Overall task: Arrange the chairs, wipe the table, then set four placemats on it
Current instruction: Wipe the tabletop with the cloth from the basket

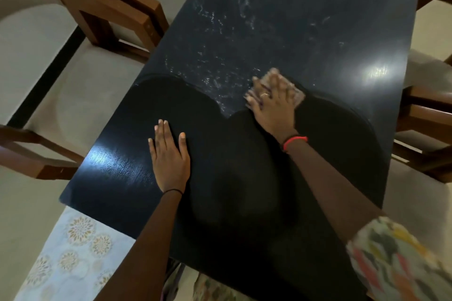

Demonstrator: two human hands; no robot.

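Black table (293,19) looks streaky toward its far edge; right hand (274,102), pressing the cloth (298,96) flat, should overlap strokes there while left hand (170,156) braces flat-palmed.

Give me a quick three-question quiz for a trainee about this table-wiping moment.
1. Multiple choice: what does the right hand press onto the table? A) a placemat B) a cloth C) a plate
2. True or false: the left hand is curled into a fist.
3. Fill in: the whitish streaks lie on the ___ part of the table, beyond the cloth.

Key: 1 B. 2 False: it lies flat on the table with its fingers straight. 3 far.
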